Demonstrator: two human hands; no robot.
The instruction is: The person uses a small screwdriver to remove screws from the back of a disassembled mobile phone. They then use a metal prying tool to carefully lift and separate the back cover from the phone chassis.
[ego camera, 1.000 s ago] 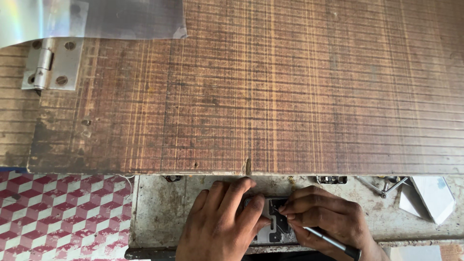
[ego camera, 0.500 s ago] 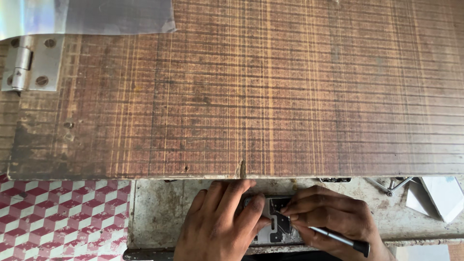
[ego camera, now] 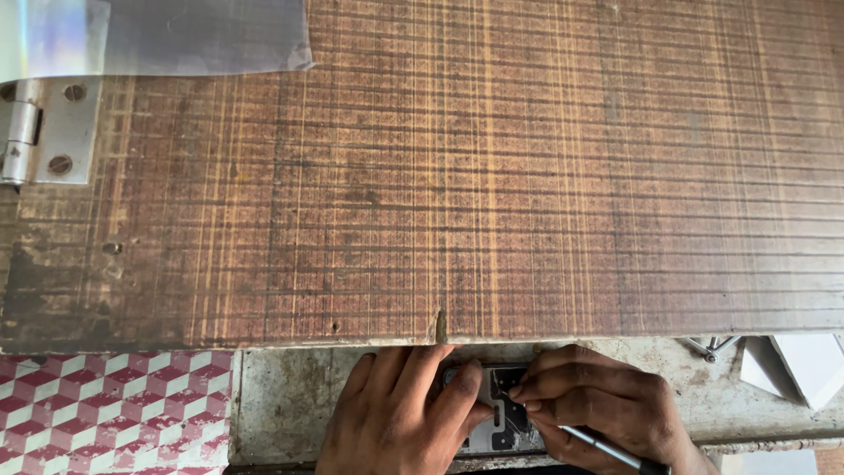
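At the bottom centre of the head view, my left hand (ego camera: 400, 420) lies flat on a small flat silver device (ego camera: 497, 418) with dark openings, pinning it to a worn grey bench top (ego camera: 290, 400). My right hand (ego camera: 607, 409) pinches a thin metal tool with a dark handle (ego camera: 607, 450), and its fingertips rest on a dark part at the device's upper middle. The tool's tip is hidden under my fingers. Both hands sit just below the edge of a large brown wooden board (ego camera: 457, 176).
The scored wooden board fills most of the view. A metal hinge (ego camera: 40, 132) is screwed at its upper left, under a clear plastic sheet (ego camera: 167, 35). Red-and-white patterned covering (ego camera: 114, 409) lies lower left. Metal tweezers (ego camera: 712, 347) and white paper pieces (ego camera: 804, 365) lie lower right.
The view has shifted slightly, so the hinge sits further left. My hands stay on the device, with only small finger movements of the right hand.
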